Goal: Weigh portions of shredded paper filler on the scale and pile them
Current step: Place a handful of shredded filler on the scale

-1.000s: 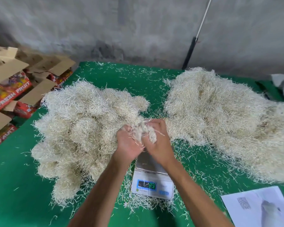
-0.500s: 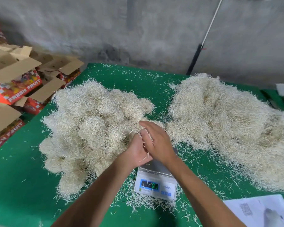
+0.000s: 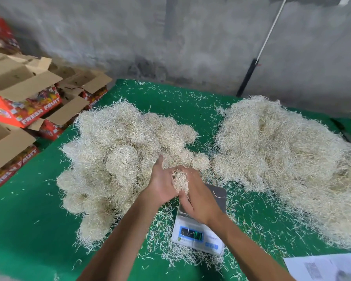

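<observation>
Both hands worked one small wad of shredded paper filler [image 3: 180, 180] just above the scale [image 3: 199, 230]: the left hand [image 3: 163, 184] cupped it with thumb raised, the right hand [image 3: 199, 199] curled its grip around it. This looked like a weighed portion being balled up. Next it likely needed carrying to the clumped pile [image 3: 118, 159] just left of the grip. The loose heap [image 3: 282, 163] lay to the right. The scale's display was unreadable, its platter partly hidden.
</observation>
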{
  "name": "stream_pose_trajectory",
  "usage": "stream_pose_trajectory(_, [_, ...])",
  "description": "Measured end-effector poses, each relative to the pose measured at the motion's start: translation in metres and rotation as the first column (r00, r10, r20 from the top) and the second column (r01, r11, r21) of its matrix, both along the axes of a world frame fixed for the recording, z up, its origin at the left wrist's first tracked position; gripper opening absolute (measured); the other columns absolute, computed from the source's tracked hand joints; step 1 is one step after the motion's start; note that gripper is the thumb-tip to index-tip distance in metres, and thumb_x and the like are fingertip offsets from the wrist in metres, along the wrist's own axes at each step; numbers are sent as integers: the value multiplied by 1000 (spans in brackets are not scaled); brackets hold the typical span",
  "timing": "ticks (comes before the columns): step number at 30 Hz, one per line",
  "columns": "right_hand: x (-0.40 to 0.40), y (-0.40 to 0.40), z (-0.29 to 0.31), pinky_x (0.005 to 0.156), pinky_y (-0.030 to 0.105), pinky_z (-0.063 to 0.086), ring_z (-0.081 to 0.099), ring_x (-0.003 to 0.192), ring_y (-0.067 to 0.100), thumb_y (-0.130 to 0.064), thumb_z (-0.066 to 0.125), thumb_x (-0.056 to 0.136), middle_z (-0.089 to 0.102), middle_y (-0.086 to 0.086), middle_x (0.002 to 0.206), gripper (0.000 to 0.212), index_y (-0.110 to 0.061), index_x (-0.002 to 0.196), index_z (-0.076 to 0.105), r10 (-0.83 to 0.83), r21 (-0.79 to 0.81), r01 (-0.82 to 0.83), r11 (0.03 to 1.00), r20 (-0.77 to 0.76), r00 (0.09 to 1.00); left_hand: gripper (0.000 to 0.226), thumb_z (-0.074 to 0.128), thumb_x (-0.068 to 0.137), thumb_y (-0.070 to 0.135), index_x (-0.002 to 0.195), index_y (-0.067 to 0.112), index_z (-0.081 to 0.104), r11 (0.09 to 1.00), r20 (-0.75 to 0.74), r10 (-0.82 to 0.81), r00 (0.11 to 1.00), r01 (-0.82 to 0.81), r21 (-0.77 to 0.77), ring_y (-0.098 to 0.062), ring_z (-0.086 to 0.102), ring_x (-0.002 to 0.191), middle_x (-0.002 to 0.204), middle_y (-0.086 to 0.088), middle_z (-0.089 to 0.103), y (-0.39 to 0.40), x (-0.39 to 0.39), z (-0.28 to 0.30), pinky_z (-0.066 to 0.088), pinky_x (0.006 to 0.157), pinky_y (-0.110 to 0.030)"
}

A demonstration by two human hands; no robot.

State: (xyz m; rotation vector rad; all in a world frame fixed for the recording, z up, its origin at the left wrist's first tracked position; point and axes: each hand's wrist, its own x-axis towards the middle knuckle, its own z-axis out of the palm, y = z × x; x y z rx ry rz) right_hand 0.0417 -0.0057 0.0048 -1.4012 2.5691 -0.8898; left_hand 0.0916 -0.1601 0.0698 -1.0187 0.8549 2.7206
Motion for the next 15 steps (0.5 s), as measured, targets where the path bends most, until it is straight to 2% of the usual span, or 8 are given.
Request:
stream_pose_trajectory(1, [-1, 3, -5, 81, 35, 51, 61, 90, 4, -45, 37, 104, 37, 1, 152, 61, -36, 159, 15, 24, 62, -27, 998, 51, 998, 92, 40, 89, 78, 150, 9, 41, 999, 4, -42, 999, 41, 8, -40, 40, 140, 154, -23, 32, 1, 4, -3, 23, 118, -61])
stream_pose_trajectory(2, [-6, 5, -8, 77, 33, 50, 58, 83, 3, -45, 40, 103, 41, 2, 147, 61, -35, 158, 15, 53, 142, -62, 988, 65, 996, 90, 40, 90, 76, 151, 10, 39, 997, 11, -77, 997, 77, -14, -38, 38, 140, 155, -17, 29, 1, 7, -9, 24, 116, -62])
stream_pose_trajectory(4, [-20, 7, -11, 88, 40, 53, 60, 98, 15, -46, 47, 103, 48, 6, 143, 66, -26, 159, 18, 71, 324, -85, 942, 54, 996, 81, 42, 95, 70, 153, 15, 34, 980, 90, -110, 990, 123, -154, -38, 30, 145, 161, -14, 26, -4, 10, -23, 26, 114, -66])
stream_pose_trajectory(7, [-48, -6, 0, 83, 37, 59, 56, 82, 9, -49, 63, 97, 55, -4, 111, 75, -22, 155, 24, -42, 374, 19, 927, 53, 998, 67, 40, 101, 60, 150, 16, 39, 954, 175, -49, 983, 98, -282, -40, 38, 139, 157, -13, 37, -14, 10, -40, 32, 110, -68])
stream_pose_trajectory(8, [-59, -15, 8, 82, 37, 59, 56, 81, 9, -52, 65, 95, 57, -3, 113, 78, -23, 155, 24, -79, 335, 63, 940, 34, 996, 62, 40, 102, 57, 148, 15, 42, 955, 180, -15, 984, 67, -290, -39, 41, 137, 155, -13, 40, -17, 10, -43, 34, 109, -67])
stream_pose_trajectory(10, [-78, -37, 26, 88, 42, 59, 62, 92, 12, -62, 65, 91, 55, 0, 139, 89, -27, 158, 18, -150, 240, 144, 960, 9, 989, 55, 41, 104, 52, 145, 15, 46, 952, 189, 45, 981, 15, -306, -36, 44, 135, 152, -12, 43, -21, 10, -46, 37, 108, -65])
stream_pose_trajectory(12, [-94, -55, 38, 93, 46, 55, 64, 108, 17, -71, 66, 85, 38, -1, 158, 102, -32, 160, 10, -201, 172, 199, 965, -6, 980, 53, 42, 104, 50, 144, 15, 46, 945, 182, 66, 981, -3, -326, -34, 46, 134, 148, -9, 46, -22, 10, -47, 40, 107, -62])
stream_pose_trajectory(15, [-105, -57, 35, 89, 48, 59, 56, 131, 30, -72, 69, 81, 9, 3, 171, 116, -32, 161, -4, -224, 226, 232, 946, -63, 973, 42, 47, 104, 40, 135, 14, 54, 915, 98, 30, 995, 12, -404, -27, 60, 121, 135, -4, 59, -15, 5, -53, 52, 97, -53])
